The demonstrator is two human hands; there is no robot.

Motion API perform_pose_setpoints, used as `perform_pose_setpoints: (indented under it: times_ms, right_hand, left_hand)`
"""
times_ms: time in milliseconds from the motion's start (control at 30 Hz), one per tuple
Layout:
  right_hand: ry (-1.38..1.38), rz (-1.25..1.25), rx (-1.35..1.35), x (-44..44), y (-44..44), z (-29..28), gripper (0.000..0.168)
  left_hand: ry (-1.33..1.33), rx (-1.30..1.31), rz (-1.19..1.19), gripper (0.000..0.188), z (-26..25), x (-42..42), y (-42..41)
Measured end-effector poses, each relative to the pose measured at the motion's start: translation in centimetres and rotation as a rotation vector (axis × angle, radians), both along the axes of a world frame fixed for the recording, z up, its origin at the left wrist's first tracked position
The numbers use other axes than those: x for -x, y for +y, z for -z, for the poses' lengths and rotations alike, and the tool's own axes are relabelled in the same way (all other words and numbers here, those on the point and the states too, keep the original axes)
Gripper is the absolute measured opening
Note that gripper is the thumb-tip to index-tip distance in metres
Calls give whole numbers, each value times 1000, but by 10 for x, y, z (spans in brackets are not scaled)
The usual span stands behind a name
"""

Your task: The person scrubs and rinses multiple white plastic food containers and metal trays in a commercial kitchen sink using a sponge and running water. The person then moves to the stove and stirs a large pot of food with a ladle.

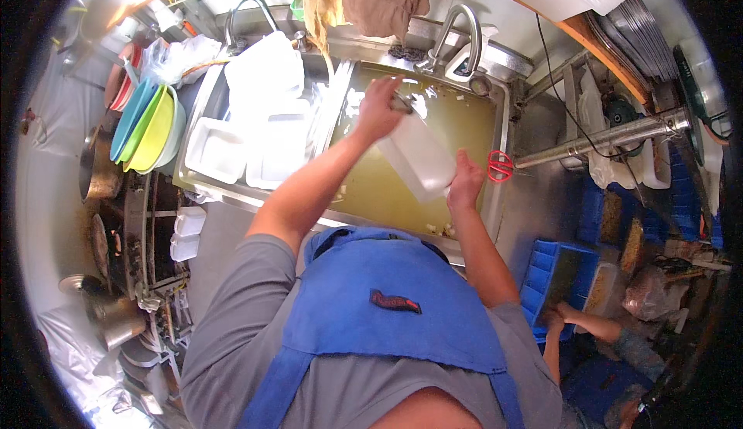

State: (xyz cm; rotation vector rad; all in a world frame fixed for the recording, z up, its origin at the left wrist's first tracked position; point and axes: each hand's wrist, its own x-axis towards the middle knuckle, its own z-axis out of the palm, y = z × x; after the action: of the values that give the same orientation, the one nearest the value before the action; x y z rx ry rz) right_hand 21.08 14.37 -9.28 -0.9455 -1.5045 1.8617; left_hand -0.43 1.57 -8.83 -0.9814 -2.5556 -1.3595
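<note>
A white rectangular plastic container is tilted above the cloudy yellowish water of the steel sink. My right hand grips its near right end. My left hand is at its far left end with a dark scrubbing pad, partly hidden by the fingers. Small white scraps float on the water. In the left sink basin stand white containers, one of them an open white tub. Red-handled scissors lie at the sink's right rim.
Two curved faucets rise behind the sinks. Cloths hang between them. Coloured bowls are stacked at left. A steel pipe juts in at right. At lower right a co-worker's hands are at a blue bin.
</note>
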Motion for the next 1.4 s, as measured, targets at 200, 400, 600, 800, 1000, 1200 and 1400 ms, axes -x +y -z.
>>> perform_pose_setpoints:
  times_ms: [200, 400, 600, 800, 1000, 1200, 1400]
  right_hand:
    - [-27, -206, -133, -31, 26, 24, 30]
    - [-196, -301, 30, 10, 22, -7, 47]
    - [-2, -255, -228, 43, 6, -52, 62]
    - [74, -176, -88, 30, -1, -58, 55]
    - [297, -110, 274, 22, 18, -7, 33]
    - [-89, -512, -195, 33, 34, -13, 28]
    - [-308, -344, -811, 51, 21, -45, 35]
  left_hand:
    - [-1299, -348, 183, 29, 11, 54, -20]
    - [-263, 83, 313, 31, -43, -22, 16]
    - [47, -5, 285, 53, -43, -23, 18]
    - [-1135, -509, 372, 36, -40, 18, -2]
    - [-1140, -596, 343, 30, -32, 24, -1]
    - [-487, -125, 362, 24, -59, -15, 12]
    - [-671, -143, 292, 27, -58, -9, 20]
